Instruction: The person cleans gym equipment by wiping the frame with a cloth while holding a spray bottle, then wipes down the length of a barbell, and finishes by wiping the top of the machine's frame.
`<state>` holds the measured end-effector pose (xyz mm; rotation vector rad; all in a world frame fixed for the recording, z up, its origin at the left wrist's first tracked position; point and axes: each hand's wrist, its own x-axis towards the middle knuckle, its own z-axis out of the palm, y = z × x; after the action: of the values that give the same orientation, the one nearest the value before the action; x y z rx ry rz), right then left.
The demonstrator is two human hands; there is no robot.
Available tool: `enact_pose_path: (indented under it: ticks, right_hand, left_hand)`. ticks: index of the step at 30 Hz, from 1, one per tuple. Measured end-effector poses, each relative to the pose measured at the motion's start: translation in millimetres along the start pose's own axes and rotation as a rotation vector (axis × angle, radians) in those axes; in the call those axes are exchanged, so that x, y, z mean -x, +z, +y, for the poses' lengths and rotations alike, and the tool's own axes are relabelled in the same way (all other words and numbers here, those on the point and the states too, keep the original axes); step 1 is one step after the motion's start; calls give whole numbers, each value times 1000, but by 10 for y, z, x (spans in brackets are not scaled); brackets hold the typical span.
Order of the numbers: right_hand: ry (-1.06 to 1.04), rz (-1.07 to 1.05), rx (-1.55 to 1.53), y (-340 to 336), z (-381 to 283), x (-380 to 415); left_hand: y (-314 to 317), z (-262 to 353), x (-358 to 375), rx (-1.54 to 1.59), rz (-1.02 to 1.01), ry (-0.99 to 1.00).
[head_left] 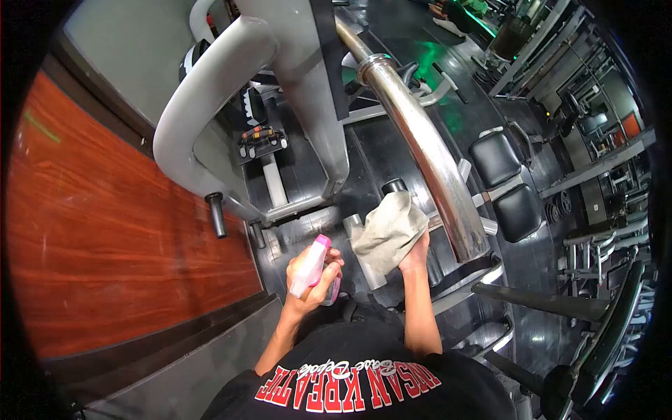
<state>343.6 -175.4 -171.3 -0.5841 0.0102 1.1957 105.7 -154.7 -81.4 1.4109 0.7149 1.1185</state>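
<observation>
Left hand (320, 285) first, and it's wrapped firmly around a spray bottle (309, 271), the pink nozzle tip pointing up and away from the body. Across to the right hand (418, 253), and that one has a pale, crumpled cloth (390, 234), gripped at its right edge, with most of the fingers hidden behind the fabric. Bottle and cloth hang side by side in front of the body, a gap between them, both over the dark floor (364, 161).

Just past the cloth, a black-capped cylinder (394, 186) pokes out, and a thick metal tube (427, 143), worn and shiny, sweeps down to the right of it, apart from the right hand. Up ahead looms the grey machine frame (304, 63), curving left to a black peg (216, 215). Out on the left, a reddish wood-grain panel (126, 231); over on the right, two black seat pads (518, 212), then gym racks and stacked weight plates (556, 208). Nearest of all, below, a black shirt (336, 350) with red and white lettering.
</observation>
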Motion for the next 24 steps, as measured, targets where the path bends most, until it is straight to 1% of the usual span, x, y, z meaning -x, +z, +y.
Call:
enact_pose_path:
  ticks: [1, 3, 4, 7, 9, 11, 12, 13, 15, 16, 17, 19, 20, 21, 22, 23, 24]
  right_hand:
    - [8, -4, 3, -28, -25, 23]
    - [99, -31, -138, -62, -64, 75]
    - [97, -33, -143, -77, -64, 112]
    - [42, 48, -98, -114, -142, 211]
    - [68, 43, -96, -22, -201, 314]
    - [125, -81, -135, 81, -223, 384]
    - [96, -113, -59, 90, -223, 382]
    - [107, -127, -59, 113, -213, 351]
    - [79, -3, -55, 166, -208, 306]
    - [49, -23, 31, 199, -214, 278]
    - [62, -35, 35, 221, -230, 235]
    - [106, -100, 81, 269, -279, 116]
    - [151, -139, 14, 300, -313, 52]
    - [168, -153, 21, 293, -342, -13]
    - [153, -126, 113, 251, -365, -91]
    - [136, -105, 205, 200, -389, -192]
    - [64, -200, 286, -5, -393, -303]
  left_hand:
    - [-17, 29, 32, -2, 9, 1]
    - [-72, 99, 69, 40, -22, -69]
    - [-113, 111, 75, 37, -25, -67]
    - [-173, 127, 53, -8, -3, -15]
    - [-227, 165, 50, -127, -4, 18]
    - [-244, 187, 94, -164, 7, 14]
    - [-225, 228, 89, -167, 20, 50]
    - [-211, 257, 68, -170, 31, 91]
    - [-189, 262, 122, -178, 60, 104]
    - [-167, 268, 149, -156, 71, 75]
    - [-145, 270, 164, -134, 82, 49]
    - [-91, 282, 166, -155, 105, 102]
    - [-50, 309, 170, -178, 113, 101]
    - [-3, 320, 182, -200, 123, 96]
    - [16, 302, 189, -273, 114, 151]
    - [73, 300, 202, -280, 137, 158]
    - [155, 296, 217, -273, 194, 148]
